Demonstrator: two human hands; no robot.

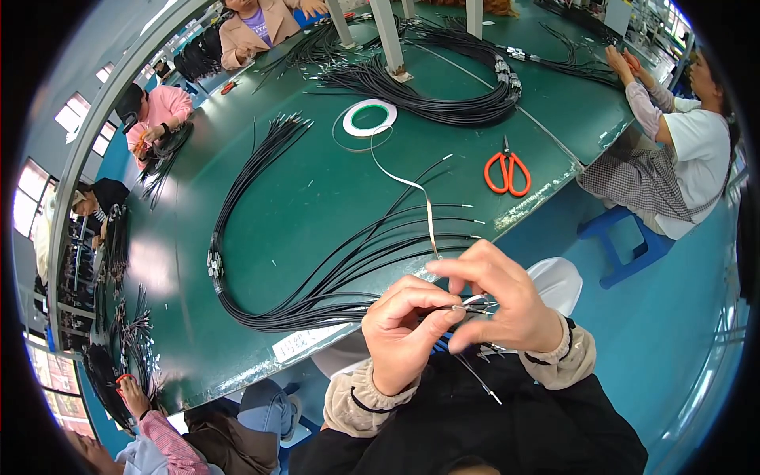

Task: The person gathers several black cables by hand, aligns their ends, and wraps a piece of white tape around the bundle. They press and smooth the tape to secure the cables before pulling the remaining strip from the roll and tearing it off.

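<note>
Thin black wire (475, 380) pinched between both hands over lap, just off table (317, 182) near edge. Left hand (408, 332) fingers clamped on wire end; right hand (503, 305) fingers clamped on wire and white tape strip (427, 214) running from tape roll (370, 117). Wrap looks mid-way; black wire bundle (317, 293) on table seemingly untaped. Scissors (507, 172) well apart. Open room right of hands; seated people on both sides.

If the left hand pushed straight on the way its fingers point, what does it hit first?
Likely the right hand: the left hand points right, its fingertips already meeting it at the thin wire end.
</note>
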